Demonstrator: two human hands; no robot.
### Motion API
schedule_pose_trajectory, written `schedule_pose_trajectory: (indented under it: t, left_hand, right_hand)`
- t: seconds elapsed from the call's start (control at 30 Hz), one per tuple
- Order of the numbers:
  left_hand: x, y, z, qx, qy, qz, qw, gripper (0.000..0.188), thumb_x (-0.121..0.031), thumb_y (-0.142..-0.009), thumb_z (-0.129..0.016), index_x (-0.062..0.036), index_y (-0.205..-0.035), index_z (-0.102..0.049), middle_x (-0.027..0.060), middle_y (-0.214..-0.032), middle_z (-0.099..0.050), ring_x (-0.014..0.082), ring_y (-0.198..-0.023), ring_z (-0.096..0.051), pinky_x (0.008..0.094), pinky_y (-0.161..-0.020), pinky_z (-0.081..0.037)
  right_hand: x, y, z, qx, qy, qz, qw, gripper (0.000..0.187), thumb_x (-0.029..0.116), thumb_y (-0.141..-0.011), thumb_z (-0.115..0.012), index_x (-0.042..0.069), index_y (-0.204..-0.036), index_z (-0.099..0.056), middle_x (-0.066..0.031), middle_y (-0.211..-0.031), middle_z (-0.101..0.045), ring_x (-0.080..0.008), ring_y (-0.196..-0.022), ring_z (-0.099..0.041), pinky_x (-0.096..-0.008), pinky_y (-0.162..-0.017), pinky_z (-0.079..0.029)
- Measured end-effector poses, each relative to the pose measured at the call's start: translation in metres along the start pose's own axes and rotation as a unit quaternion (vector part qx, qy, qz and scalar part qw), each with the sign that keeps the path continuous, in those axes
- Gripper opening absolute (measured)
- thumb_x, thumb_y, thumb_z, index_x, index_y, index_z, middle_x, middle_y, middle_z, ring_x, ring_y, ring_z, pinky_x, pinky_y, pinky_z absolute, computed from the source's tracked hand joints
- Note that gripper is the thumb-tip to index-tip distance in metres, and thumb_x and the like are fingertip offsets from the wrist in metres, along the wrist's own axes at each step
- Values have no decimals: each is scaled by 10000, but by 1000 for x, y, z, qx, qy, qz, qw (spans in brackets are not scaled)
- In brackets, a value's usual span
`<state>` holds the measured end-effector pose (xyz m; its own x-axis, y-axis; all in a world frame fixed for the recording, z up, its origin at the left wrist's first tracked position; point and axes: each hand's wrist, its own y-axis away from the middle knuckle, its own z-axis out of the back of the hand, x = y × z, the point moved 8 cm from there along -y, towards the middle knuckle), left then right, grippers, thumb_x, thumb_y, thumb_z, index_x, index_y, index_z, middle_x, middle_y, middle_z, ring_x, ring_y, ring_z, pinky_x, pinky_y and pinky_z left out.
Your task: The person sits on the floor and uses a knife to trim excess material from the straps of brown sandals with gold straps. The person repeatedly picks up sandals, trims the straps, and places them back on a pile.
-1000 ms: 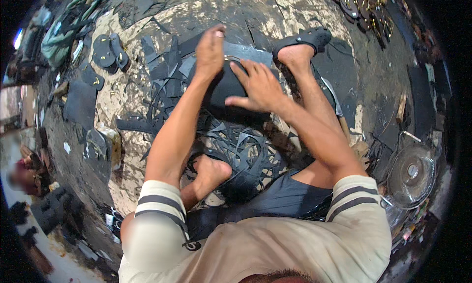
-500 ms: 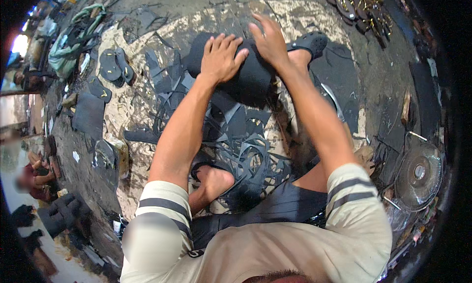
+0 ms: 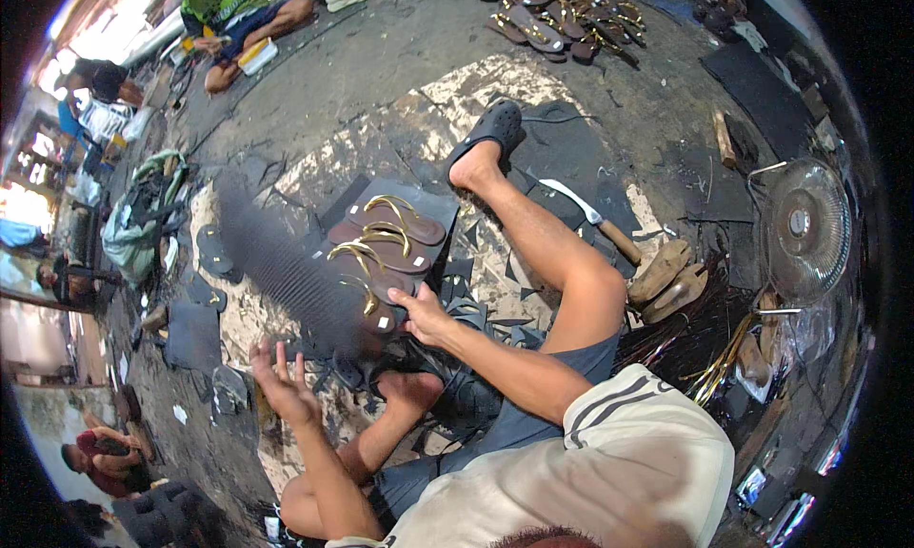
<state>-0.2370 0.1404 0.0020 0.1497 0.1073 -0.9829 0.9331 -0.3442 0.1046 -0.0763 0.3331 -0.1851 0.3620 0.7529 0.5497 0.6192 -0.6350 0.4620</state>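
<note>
My right hand (image 3: 426,317) pinches the edge of the nearest brown sandal (image 3: 383,321), its thumb on top and its fingers partly hidden. More brown sandals (image 3: 411,226) with gold straps and small white stickers lie in an overlapping row on a flat black sheet (image 3: 419,198). Left of them a dark ridged sheet (image 3: 290,267) is smeared by motion; whether it touches the floor I cannot tell. My left hand (image 3: 286,384) is raised near that sheet's lower end, fingers spread and holding nothing.
A curved knife (image 3: 590,215) with a wooden handle lies beyond my right knee, near wooden shoe lasts (image 3: 662,279). A fan (image 3: 807,229) stands at right. A sandal pile (image 3: 566,19) lies at the back. Another person (image 3: 233,24) sits far left; a green sack (image 3: 143,219) is nearer.
The dark sheet that lay under both hands has swung left, and the sandals now show. My left hand has dropped back and left; my right hand has come nearer onto a sandal.
</note>
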Motion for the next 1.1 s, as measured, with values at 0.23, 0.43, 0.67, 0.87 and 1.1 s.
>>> schedule_pose_trajectory:
  t: [0.23,0.43,0.67,0.87,1.1]
  left_hand:
    - [0,42,66,-38,8,-4,999,568,-410,-966,-523,-25,-1378,-455,125,-1417,-484,307,-1267,-475,466,-1063,-368]
    - [42,66,-16,120,71,136,981,530,-366,-937,-578,-10,-1324,-516,133,-1347,-544,310,-1188,-535,453,-1020,-422]
    - [116,110,-171,272,96,325,901,365,-133,-833,-702,39,-1139,-601,127,-1032,-669,246,-880,-676,382,-807,-558]
    - [119,118,-159,208,38,348,913,439,-191,-845,-701,25,-1191,-541,147,-1055,-644,261,-941,-656,419,-844,-540]
    - [139,160,-124,334,-71,378,861,464,-420,-970,-568,42,-983,-608,118,-842,-682,179,-629,-649,270,-543,-499]
  right_hand:
    - [152,62,-61,-21,239,360,901,614,316,-889,-697,-40,-1307,-422,-159,-1279,-551,-251,-1188,-511,-392,-1051,-381]
    - [278,73,18,2,90,386,918,508,215,-919,-663,-8,-1322,-448,-108,-1276,-564,-209,-1176,-526,-368,-1069,-397]
    - [381,90,325,-336,342,279,832,529,531,-932,-567,23,-1070,-621,-118,-945,-657,-236,-766,-594,-404,-711,-474]
    - [341,89,386,-257,767,120,575,498,508,-868,-651,15,-925,-694,-213,-837,-677,-327,-772,-648,-438,-729,-485]
    - [366,157,327,-244,862,93,435,460,392,-832,-694,-28,-1011,-639,-248,-944,-677,-455,-835,-637,-488,-782,-502]
